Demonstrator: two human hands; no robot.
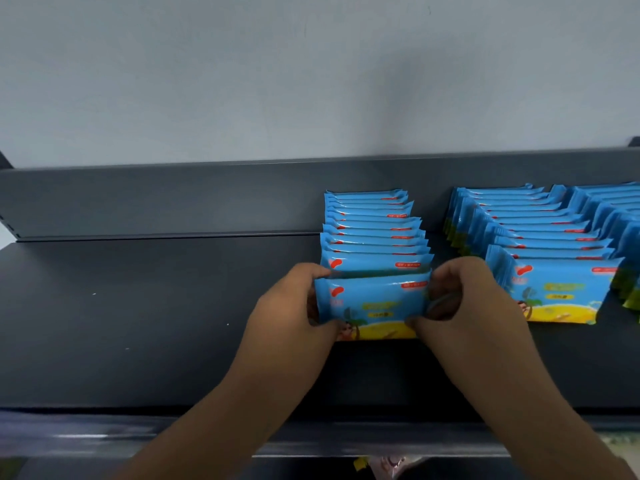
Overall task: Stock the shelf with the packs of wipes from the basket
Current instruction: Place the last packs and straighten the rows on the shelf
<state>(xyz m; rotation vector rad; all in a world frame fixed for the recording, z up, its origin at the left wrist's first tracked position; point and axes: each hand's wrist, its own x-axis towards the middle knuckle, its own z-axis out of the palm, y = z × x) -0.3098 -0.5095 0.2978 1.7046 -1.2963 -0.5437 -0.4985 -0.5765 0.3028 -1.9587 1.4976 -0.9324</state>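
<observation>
- Head view: the front pack (372, 303) stands upright on the dark shelf (138, 306), printed face toward the camera, at the near end of the middle row (374, 230) of blue packs and touching or almost touching the pack behind it.
- The left hand (291, 299) has its fingers curled round the pack's left end, thumb on the lower front corner. The right hand (460, 296) pinches the right end the same way, fingers bent over the crimped seal.
- Further right-hand rows (540, 237) stand apart from the middle row, with a gap of bare shelf between. They run back toward the grey back panel (173, 199), with a pale wall (277, 81) above.
- The basket is not in view.
- Judged from its glossy film wrapper, the pack is probably light, soft and somewhat slippery. It would likely give under pressure and sag if held by one seal only.
- The two short ends look like the best places to hold it, as both hands do here, because that keeps the face flat and square to the row.
- An upright pack this thin may tip forward once let go unless it leans on its neighbour.
</observation>
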